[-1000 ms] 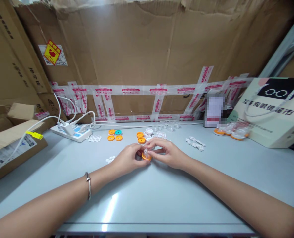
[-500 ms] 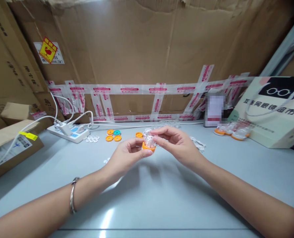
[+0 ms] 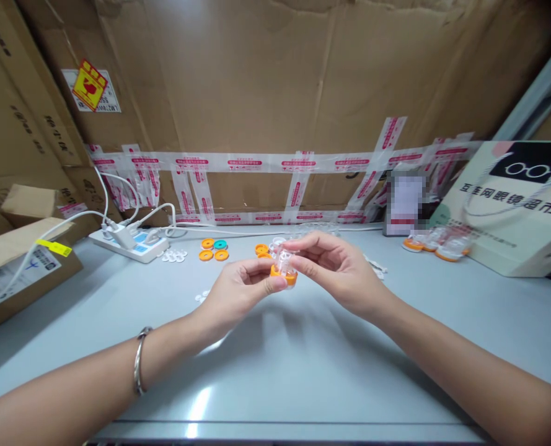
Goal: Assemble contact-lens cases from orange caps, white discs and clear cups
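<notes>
A small part with an orange base and a clear plastic top (image 3: 284, 267) is held above the grey table (image 3: 275, 371), between both hands. My left hand (image 3: 238, 291) pinches its orange base from the left. My right hand (image 3: 338, 267) pinches the clear top from the right, fingers curled round it. Behind the hands lie orange and white rings (image 3: 262, 249). Two orange rings and a teal one (image 3: 214, 248) lie further left. Small white pieces (image 3: 174, 255) are scattered near them.
A white power strip (image 3: 131, 241) with plugs and cables sits at the back left beside cardboard boxes (image 3: 19, 260). Finished orange-based parts (image 3: 436, 243) stand at the back right by a white bag (image 3: 512, 204). A taped cardboard wall (image 3: 275, 111) closes the back.
Both hands lifted the orange-and-clear part off the table and hold it raised. Over the last half second it has dipped slightly and the right fingers have closed tighter on the clear top.
</notes>
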A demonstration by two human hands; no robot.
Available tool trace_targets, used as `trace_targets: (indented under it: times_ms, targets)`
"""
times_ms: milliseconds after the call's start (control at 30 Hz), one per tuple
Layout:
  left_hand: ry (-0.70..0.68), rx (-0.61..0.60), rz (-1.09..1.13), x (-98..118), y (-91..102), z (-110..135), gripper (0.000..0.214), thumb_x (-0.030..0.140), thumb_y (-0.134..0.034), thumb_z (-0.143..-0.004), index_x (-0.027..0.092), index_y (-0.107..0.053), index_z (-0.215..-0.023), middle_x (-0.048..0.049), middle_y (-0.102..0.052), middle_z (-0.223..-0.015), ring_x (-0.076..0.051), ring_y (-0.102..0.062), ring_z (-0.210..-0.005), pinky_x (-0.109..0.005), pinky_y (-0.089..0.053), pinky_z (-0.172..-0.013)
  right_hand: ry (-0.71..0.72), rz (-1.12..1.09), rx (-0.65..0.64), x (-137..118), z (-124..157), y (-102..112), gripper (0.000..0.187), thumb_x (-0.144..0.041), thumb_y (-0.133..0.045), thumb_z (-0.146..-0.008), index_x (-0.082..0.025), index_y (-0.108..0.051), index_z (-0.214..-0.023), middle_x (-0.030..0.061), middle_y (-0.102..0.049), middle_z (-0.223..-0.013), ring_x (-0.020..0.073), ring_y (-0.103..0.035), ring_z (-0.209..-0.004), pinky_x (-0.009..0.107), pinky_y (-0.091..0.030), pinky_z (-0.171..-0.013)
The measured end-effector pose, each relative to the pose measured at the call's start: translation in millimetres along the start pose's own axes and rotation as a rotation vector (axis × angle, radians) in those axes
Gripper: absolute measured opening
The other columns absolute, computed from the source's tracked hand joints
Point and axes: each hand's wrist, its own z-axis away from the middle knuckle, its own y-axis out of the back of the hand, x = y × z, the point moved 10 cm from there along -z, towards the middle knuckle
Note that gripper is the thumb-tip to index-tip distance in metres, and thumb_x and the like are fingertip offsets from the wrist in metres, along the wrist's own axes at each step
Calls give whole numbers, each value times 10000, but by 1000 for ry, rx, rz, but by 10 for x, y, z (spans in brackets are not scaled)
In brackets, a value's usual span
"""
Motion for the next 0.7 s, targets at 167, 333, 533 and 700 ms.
trace_targets:
  times_ms: [167,333,533,700]
  targets:
    - [13,42,-17,-13,21,-8,252,301,-691,-706,163,-677,-917,-48,-686,-934,-168,-611,-883,-295,-453,-834,15,-1,57,72,0,33,128,-293,-670,-731,-210,-606,-803,31,-680,-898,146,-646,-806,309,-544,-733]
    - [32,145,-36,-50,104,-4,270,236,-709,-662,130,-641,-901,-43,-678,-860,-158,-622,-817,-288,-475,-780,39,25,122,107,28,37,157,-316,-685,-709,-204,-582,-747,24,-658,-837,161,-634,-840,336,-517,-789]
    - [-50,232,-96,-26,146,12,249,209,-721,-626,136,-577,-816,-28,-646,-826,-145,-605,-780,-287,-469,-751,66,23,218,119,64,17,184,-295,-688,-702,-212,-524,-709,-13,-607,-766,128,-609,-767,302,-508,-753]
    - [-17,167,-72,-1,79,31,252,298,-716,-663,147,-572,-804,-22,-642,-803,-145,-598,-758,-289,-462,-725,10,-8,205,112,45,45,159,-322,-673,-718,-217,-555,-727,-14,-631,-729,121,-604,-686,279,-515,-678]
